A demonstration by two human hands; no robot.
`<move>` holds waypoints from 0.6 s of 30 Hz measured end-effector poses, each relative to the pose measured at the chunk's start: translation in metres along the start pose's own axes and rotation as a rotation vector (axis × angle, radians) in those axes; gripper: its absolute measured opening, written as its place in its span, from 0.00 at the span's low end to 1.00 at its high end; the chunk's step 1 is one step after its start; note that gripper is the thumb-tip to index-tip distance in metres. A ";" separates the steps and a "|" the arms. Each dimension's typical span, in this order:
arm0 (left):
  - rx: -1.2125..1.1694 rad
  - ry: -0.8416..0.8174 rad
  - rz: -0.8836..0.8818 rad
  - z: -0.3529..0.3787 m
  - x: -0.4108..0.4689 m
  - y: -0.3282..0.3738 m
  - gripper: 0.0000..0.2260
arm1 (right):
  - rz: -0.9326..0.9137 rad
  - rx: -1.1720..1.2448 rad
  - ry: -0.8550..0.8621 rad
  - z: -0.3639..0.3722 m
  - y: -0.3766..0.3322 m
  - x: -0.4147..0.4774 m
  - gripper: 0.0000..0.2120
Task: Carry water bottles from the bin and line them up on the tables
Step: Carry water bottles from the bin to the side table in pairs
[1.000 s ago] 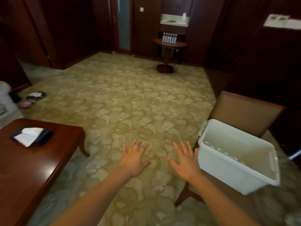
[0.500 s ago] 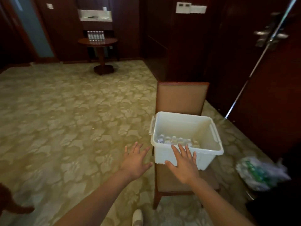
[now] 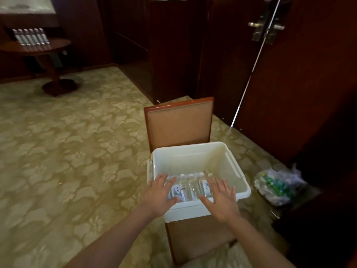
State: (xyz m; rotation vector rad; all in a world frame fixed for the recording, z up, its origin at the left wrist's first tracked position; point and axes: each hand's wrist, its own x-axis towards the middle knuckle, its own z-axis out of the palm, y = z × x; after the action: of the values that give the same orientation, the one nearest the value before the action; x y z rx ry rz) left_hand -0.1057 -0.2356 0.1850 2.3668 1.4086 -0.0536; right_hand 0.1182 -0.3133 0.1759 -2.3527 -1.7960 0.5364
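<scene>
A white plastic bin [image 3: 197,157] sits on the seat of a wooden chair [image 3: 179,122]. Several clear water bottles [image 3: 188,187] with white caps stand along its near wall. My left hand [image 3: 159,194] hovers over the bin's near left corner with fingers spread, holding nothing. My right hand [image 3: 222,200] hovers over the near right rim, also spread and empty. A row of several bottles [image 3: 31,38] stands lined up on a round wooden table [image 3: 36,48] at the far left.
Patterned carpet covers the floor to the left. A crumpled plastic bag [image 3: 278,185] lies on the floor right of the chair. Dark wooden walls and a door with a metal handle [image 3: 266,28] stand close behind and to the right.
The view swung right and closed in on the bin. Both spread hands, earlier in front of the bin over the carpet, now reach over its near rim above the bottles.
</scene>
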 end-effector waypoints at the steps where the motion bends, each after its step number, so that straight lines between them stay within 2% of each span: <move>1: -0.015 -0.019 0.001 0.003 0.009 -0.001 0.32 | 0.017 0.000 -0.014 0.001 0.004 0.005 0.33; 10: -0.077 -0.164 -0.054 0.042 0.093 -0.003 0.32 | 0.051 0.027 -0.206 0.013 0.042 0.087 0.34; 18: -0.086 -0.278 -0.224 0.073 0.188 0.001 0.33 | -0.002 0.017 -0.436 0.047 0.087 0.209 0.34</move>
State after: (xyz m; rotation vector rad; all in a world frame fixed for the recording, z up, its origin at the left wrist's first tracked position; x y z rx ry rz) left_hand 0.0003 -0.1030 0.0753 2.0309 1.4962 -0.3606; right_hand 0.2280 -0.1436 0.0629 -2.3550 -1.9420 1.1327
